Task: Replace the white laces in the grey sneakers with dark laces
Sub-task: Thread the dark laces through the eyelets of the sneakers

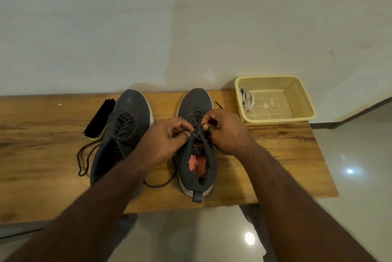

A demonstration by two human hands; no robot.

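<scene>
Two grey sneakers stand side by side on the wooden bench [275, 155], toes toward the wall. The left sneaker [129, 113] carries a dark lace whose loose ends trail off to its left. Over the tongue of the right sneaker [196, 100], both hands work on a dark lace [198, 129]. My left hand [169, 136] pinches one strand of it, and my right hand [224, 128] pinches another strand just across. A free lace end [219, 104] pokes out behind my right hand. White laces [246, 98] lie bundled in the basket.
A beige perforated plastic basket [297, 100] sits at the bench's back right corner. A black-bristled shoe brush [98, 120] lies against the left sneaker's outer side. The wall runs right behind the bench; shiny tiled floor lies to the right and below.
</scene>
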